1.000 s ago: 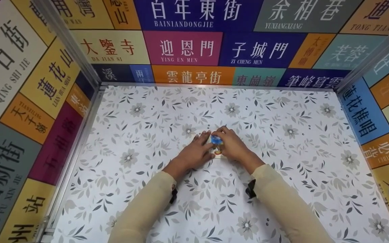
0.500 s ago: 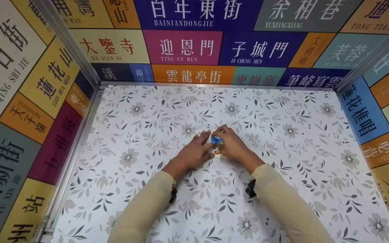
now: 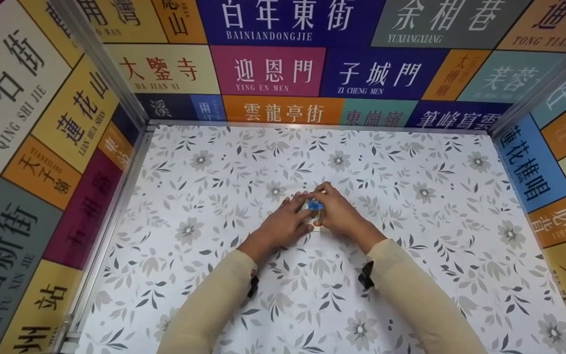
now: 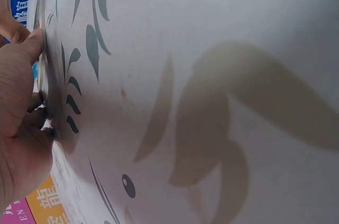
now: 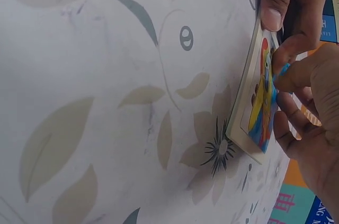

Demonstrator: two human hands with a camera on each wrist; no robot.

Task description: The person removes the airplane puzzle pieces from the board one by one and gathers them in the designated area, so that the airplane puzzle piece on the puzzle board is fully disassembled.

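A small, thin wooden puzzle board (image 5: 247, 146) with a red, yellow and blue picture lies on the tabletop between my two hands. My left hand (image 3: 284, 223) holds the board from its left side; the thumb (image 5: 272, 18) lies at the board's edge and a bent finger reaches over the picture. With thumb and fingers, my right hand (image 3: 340, 212) pinches a small blue puzzle piece (image 3: 314, 204) at the upper part of the board. Fingers cover much of the piece and picture, so I cannot tell whether the piece sits flush.
A white flower-patterned cover (image 3: 243, 157) spreads across the table. Colourful panels with Chinese lettering (image 3: 266, 71) stand along the back and both sides. A metal rail (image 3: 111, 221) edges the left side.
Both hands stay at the same spot over the board. The right fingers shift only very slightly at the blue piece, and the head view tilts a little.
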